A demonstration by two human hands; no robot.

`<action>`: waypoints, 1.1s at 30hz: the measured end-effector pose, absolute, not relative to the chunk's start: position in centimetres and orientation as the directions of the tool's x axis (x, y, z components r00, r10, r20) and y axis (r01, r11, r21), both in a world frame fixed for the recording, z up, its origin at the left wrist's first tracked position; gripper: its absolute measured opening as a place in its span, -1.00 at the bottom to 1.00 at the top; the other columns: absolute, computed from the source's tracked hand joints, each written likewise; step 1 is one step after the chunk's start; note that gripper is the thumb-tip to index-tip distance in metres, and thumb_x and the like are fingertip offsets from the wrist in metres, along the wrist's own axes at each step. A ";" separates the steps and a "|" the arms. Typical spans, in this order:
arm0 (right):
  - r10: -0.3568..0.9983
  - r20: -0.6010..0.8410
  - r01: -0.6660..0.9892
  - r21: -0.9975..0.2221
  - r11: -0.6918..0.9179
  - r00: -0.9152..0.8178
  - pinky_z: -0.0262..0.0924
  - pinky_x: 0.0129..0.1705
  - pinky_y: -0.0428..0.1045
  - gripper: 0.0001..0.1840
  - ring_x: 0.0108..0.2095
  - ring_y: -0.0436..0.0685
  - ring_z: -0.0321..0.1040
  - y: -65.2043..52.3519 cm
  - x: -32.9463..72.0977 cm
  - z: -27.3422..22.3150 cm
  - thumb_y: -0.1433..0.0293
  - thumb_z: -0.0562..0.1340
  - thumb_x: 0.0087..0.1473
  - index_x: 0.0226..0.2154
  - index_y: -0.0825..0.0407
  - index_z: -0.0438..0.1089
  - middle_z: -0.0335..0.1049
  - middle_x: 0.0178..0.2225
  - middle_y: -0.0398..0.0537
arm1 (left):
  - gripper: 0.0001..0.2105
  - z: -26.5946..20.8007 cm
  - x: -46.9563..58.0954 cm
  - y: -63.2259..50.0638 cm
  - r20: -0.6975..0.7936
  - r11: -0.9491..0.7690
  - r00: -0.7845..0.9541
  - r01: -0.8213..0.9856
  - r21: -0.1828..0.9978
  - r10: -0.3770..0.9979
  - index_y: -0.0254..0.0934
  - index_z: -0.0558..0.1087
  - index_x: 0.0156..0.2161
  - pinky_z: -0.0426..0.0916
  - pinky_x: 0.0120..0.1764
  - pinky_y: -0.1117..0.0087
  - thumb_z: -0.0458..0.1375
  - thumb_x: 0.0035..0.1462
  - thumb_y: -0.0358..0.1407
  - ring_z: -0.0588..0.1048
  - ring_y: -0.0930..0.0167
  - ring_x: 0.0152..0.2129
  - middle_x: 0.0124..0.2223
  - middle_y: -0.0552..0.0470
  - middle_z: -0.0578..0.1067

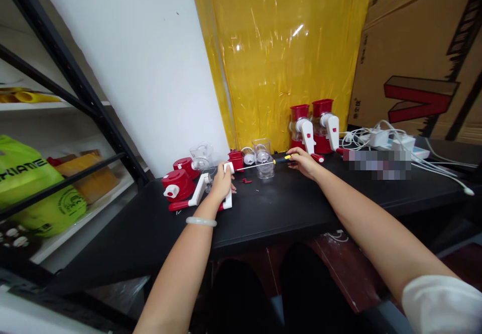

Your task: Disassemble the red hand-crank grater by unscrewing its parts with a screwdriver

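My left hand (221, 183) is closed around a white crank handle (228, 201), partly hidden by the fingers. In my right hand (301, 162) is a screwdriver (280, 160) with a black and yellow handle. Its long thin shaft points left, and its tip meets the white end of the crank or lies right beside it; I cannot tell which. Left of my left hand lies another white crank with a red grip (178, 206), near two red bases (178, 185). Clear plastic housings (263, 158) stand behind the screwdriver. Small red pieces (246, 181) lie below the shaft.
Two assembled red and white rotary graters (326, 128) stand at the back right. White cables and adapters (378, 137) lie right of them. Yellow wrapped panel (286, 63) and cardboard box (410, 63) rise behind the black table (286, 213). A shelf rack (98, 113) is at left.
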State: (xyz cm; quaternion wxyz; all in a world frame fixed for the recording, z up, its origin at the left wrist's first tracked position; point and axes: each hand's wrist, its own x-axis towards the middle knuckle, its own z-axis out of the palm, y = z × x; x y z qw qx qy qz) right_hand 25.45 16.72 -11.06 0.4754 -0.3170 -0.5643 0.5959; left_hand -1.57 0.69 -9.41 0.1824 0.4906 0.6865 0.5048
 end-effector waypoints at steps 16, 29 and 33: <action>0.945 0.188 -0.071 -0.982 0.175 -0.266 0.30 -0.49 -0.14 -0.78 -0.53 -0.05 0.36 17.1 25.1 -11.7 0.34 0.35 0.01 -0.34 0.00 0.30 0.37 -0.44 -0.18 | -0.59 -9.3 -1.4 0.5 0.249 0.011 -0.469 0.485 0.875 0.847 -0.24 0.19 0.18 0.38 -0.67 0.45 -0.13 0.36 -0.08 0.39 0.51 -0.72 -0.29 -0.03 0.42; 0.910 0.087 -0.163 -0.986 0.021 -0.404 0.33 -0.46 -0.09 -0.83 -0.53 0.00 0.43 16.5 25.2 -11.1 0.37 0.30 0.03 -0.34 -0.01 0.28 0.42 -0.49 -0.18 | -0.60 -9.3 -1.6 0.6 0.248 0.027 -0.485 0.491 0.871 0.839 -0.21 0.19 0.16 0.40 -0.65 0.44 -0.13 0.35 -0.07 0.40 0.51 -0.71 -0.29 0.00 0.41; 0.932 0.069 0.018 -0.997 0.081 -0.355 0.25 -0.59 -0.12 -0.69 -0.65 0.01 0.35 17.0 24.9 -11.6 0.15 0.13 0.26 -0.39 0.01 0.27 0.38 -0.64 -0.11 | -0.60 -9.2 -1.6 0.5 0.250 0.042 -0.491 0.510 0.859 0.834 -0.21 0.19 0.15 0.41 -0.62 0.46 -0.15 0.36 -0.05 0.40 0.52 -0.70 -0.30 0.00 0.42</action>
